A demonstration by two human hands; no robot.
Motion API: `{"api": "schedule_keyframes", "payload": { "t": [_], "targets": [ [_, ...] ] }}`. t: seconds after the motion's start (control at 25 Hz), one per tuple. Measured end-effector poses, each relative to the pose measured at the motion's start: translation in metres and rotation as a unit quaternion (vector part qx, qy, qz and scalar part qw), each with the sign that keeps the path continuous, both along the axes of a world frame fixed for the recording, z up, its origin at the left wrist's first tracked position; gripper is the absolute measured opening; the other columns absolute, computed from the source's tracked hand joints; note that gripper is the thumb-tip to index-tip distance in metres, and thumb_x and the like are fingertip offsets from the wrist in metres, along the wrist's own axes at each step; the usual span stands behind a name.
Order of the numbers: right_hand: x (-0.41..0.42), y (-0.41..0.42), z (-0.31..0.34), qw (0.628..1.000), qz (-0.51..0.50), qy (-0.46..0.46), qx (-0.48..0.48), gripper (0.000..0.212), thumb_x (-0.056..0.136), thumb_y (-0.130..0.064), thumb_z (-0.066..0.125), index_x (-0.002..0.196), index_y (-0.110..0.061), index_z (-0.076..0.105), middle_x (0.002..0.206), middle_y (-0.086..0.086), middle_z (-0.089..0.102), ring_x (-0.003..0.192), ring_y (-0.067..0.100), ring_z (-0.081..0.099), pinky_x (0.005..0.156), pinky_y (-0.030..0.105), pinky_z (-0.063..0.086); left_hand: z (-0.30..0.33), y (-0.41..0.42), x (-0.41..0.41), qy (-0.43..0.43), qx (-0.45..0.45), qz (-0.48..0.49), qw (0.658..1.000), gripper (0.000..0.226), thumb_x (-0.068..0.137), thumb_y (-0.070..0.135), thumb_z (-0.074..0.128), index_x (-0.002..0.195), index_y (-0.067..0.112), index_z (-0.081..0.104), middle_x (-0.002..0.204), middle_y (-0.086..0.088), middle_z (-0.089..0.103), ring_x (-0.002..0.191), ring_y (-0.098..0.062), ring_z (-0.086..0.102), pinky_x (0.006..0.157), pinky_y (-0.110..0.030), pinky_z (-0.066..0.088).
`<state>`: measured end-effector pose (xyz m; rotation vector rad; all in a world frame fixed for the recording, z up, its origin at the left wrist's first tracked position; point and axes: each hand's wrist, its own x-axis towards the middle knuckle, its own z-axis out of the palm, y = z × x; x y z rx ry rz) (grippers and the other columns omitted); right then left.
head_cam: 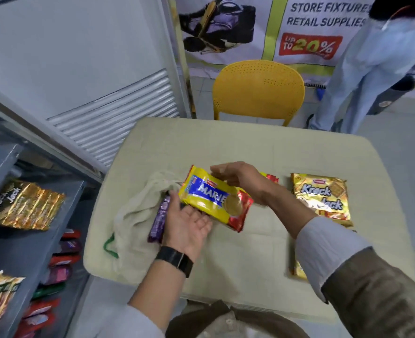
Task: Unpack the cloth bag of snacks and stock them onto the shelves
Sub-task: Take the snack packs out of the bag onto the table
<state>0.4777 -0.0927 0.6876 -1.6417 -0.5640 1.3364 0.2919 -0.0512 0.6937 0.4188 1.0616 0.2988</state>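
A yellow and red Marie biscuit packet (208, 198) hangs over the table just right of the cream cloth bag (135, 215). My right hand (240, 179) grips its far edge from above. Palm up, my left hand (189, 223) lies under its near edge with relaxed fingers. Purple snack packets (159, 220) stick out of the bag's mouth beside my left thumb. A gold Krack Jack packet (321, 198) lies flat on the table to the right. Part of another red and yellow packet (271, 178) shows behind my right wrist.
The beige table (226, 147) has a yellow chair (257, 91) behind it and a person (372, 69) standing at the far right. Grey shelves (31, 240) on the left hold a Krack Jack packet (23, 206) and red and purple packets lower down. Another gold packet (297, 272) peeks from under my right sleeve.
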Motion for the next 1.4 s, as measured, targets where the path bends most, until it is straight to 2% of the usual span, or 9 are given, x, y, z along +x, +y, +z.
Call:
{"api": "schedule_keyframes", "payload": {
  "t": [0.2, 0.36, 0.52, 0.68, 0.8, 0.92, 1.12, 1.28, 1.4],
  "targets": [
    [0.044, -0.067, -0.08, 0.99, -0.024, 0.026, -0.134, 0.039, 0.095, -0.03, 0.054, 0.119, -0.003, 0.068, 0.125, 0.017, 0.07, 0.116, 0.033, 0.061, 0.091, 0.034, 0.041, -0.072, -0.072, 0.057, 0.032, -0.15, 0.011, 0.988, 0.098, 0.089, 0.077, 0.034, 0.151, 0.002, 0.035, 0.158, -0.025, 0.032, 0.148, -0.039, 0.03, 0.122, -0.049, 0.022],
    [0.062, -0.083, -0.117, 0.975, -0.016, 0.133, -0.179, 0.062, 0.101, -0.049, 0.037, 0.138, -0.005, 0.061, 0.147, 0.013, 0.058, 0.142, 0.029, 0.046, 0.123, 0.042, 0.023, -0.111, -0.08, 0.067, 0.056, -0.176, 0.041, 0.982, 0.099, 0.09, 0.078, 0.03, 0.155, 0.004, 0.026, 0.162, -0.02, 0.026, 0.15, -0.036, 0.027, 0.122, -0.047, 0.022],
    [0.065, -0.084, -0.125, 0.973, -0.007, 0.147, -0.178, 0.065, 0.102, -0.052, 0.035, 0.144, -0.007, 0.055, 0.146, 0.007, 0.059, 0.137, 0.024, 0.047, 0.122, 0.039, 0.024, -0.131, -0.074, 0.058, 0.057, -0.181, 0.036, 0.981, 0.102, 0.089, 0.079, 0.027, 0.157, 0.003, 0.02, 0.165, -0.019, 0.021, 0.152, -0.035, 0.023, 0.124, -0.048, 0.02],
    [0.044, -0.074, -0.116, 0.988, -0.064, -0.107, -0.09, 0.022, 0.101, -0.029, 0.056, 0.102, -0.017, 0.075, 0.104, -0.003, 0.073, 0.1, 0.014, 0.065, 0.09, 0.031, 0.045, -0.114, -0.066, 0.027, 0.139, -0.045, -0.059, 0.988, 0.069, 0.1, 0.054, 0.044, 0.15, 0.007, 0.038, 0.147, -0.018, 0.049, 0.132, -0.032, 0.052, 0.109, -0.043, 0.04],
    [0.004, -0.052, -0.117, 0.971, -0.015, -0.235, -0.046, 0.026, 0.096, -0.015, 0.063, 0.118, -0.012, 0.075, 0.111, -0.002, 0.073, 0.104, 0.015, 0.065, 0.09, 0.027, 0.044, -0.103, -0.035, -0.025, 0.183, 0.112, -0.018, 0.977, 0.031, 0.091, 0.022, 0.066, 0.12, 0.011, 0.063, 0.108, -0.011, 0.067, 0.091, -0.024, 0.066, 0.078, -0.033, 0.05],
    [-0.056, -0.015, -0.119, 0.974, 0.068, -0.211, -0.033, 0.024, 0.092, -0.012, 0.065, 0.113, -0.013, 0.077, 0.102, 0.002, 0.076, 0.096, 0.02, 0.07, 0.086, 0.028, 0.048, -0.113, 0.009, -0.082, 0.305, 0.215, -0.004, 0.928, 0.012, 0.093, 0.015, 0.064, 0.101, 0.019, 0.073, 0.105, -0.005, 0.074, 0.086, -0.018, 0.068, 0.072, -0.024, 0.053],
    [-0.14, 0.038, -0.117, 0.919, 0.219, -0.327, -0.019, 0.03, 0.085, -0.013, 0.057, 0.107, -0.013, 0.077, 0.113, 0.014, 0.076, 0.109, 0.035, 0.067, 0.091, 0.037, 0.05, -0.132, 0.06, -0.135, 0.413, 0.302, -0.1, 0.853, 0.026, 0.094, 0.021, 0.059, 0.117, 0.022, 0.071, 0.121, -0.001, 0.072, 0.11, -0.02, 0.065, 0.098, -0.031, 0.05],
    [-0.166, 0.077, -0.119, 0.831, 0.339, -0.441, 0.012, 0.034, 0.08, -0.004, 0.057, 0.111, -0.007, 0.071, 0.115, 0.017, 0.069, 0.111, 0.039, 0.063, 0.09, 0.044, 0.054, -0.144, 0.072, -0.189, 0.486, 0.519, -0.173, 0.682, 0.036, 0.095, 0.01, 0.052, 0.129, 0.019, 0.063, 0.133, -0.004, 0.061, 0.124, -0.027, 0.052, 0.106, -0.04, 0.045],
    [-0.164, 0.105, -0.127, 0.754, 0.408, -0.514, 0.032, 0.034, 0.077, -0.002, 0.059, 0.108, -0.007, 0.071, 0.11, 0.014, 0.068, 0.106, 0.038, 0.063, 0.084, 0.044, 0.055, -0.177, 0.099, -0.237, 0.544, 0.496, -0.258, 0.626, 0.053, 0.102, 0.019, 0.039, 0.154, 0.012, 0.033, 0.165, -0.01, 0.025, 0.153, -0.03, 0.017, 0.125, -0.041, 0.015]
  ]
}}
